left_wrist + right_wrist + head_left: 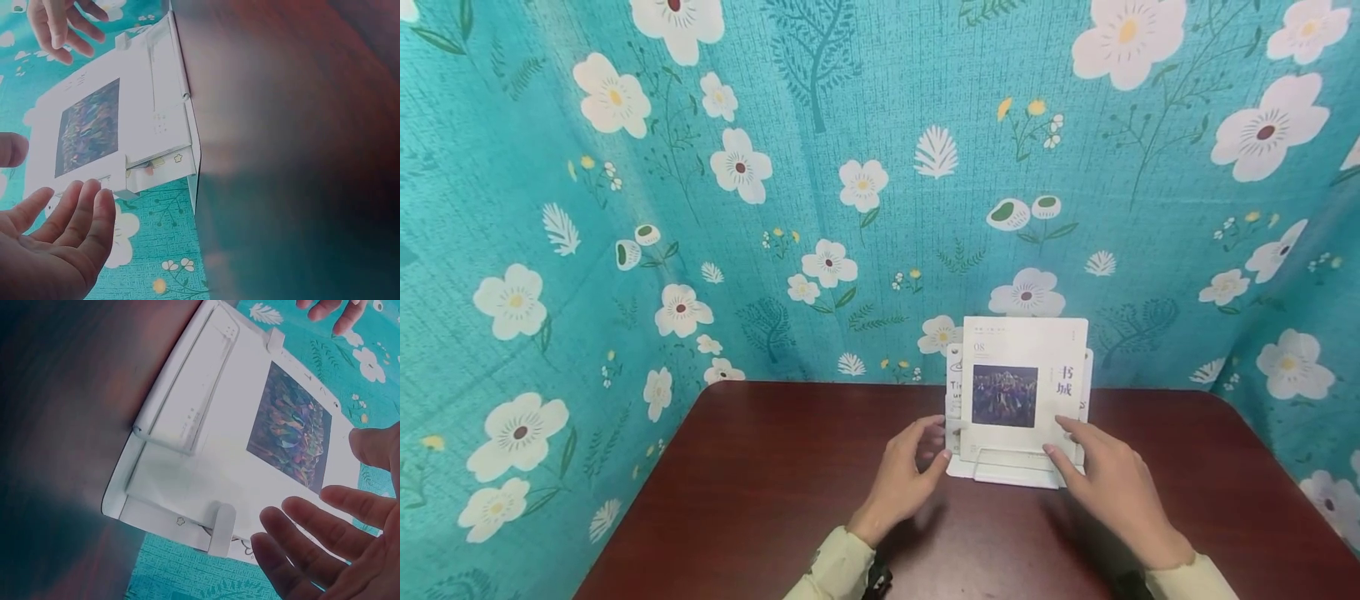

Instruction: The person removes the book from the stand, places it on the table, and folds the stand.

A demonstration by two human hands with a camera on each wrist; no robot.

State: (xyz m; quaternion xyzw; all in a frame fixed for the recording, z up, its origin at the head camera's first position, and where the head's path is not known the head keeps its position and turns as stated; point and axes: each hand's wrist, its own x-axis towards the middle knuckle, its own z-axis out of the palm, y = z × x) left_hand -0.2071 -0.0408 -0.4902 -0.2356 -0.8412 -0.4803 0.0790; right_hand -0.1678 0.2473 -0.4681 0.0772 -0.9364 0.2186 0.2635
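Note:
A white book (1022,342) with a dark, colourful crowd picture on its cover stands upright, leaning back on a white book stand (961,469). A clear front bar (165,443) crosses the cover's lower part, and white clips (222,530) overlap its side edges. Behind the book, a printed back panel (954,392) shows on the left. My left hand (902,471) is beside the stand's left edge, fingers loosely bent and holding nothing. At the right edge, my right hand (1108,479) has its fingers spread; whether the fingertips touch the book I cannot tell.
The stand is near the back edge of a dark red-brown table (760,500). Directly behind hangs a teal floral cloth (880,225), which also runs along both sides.

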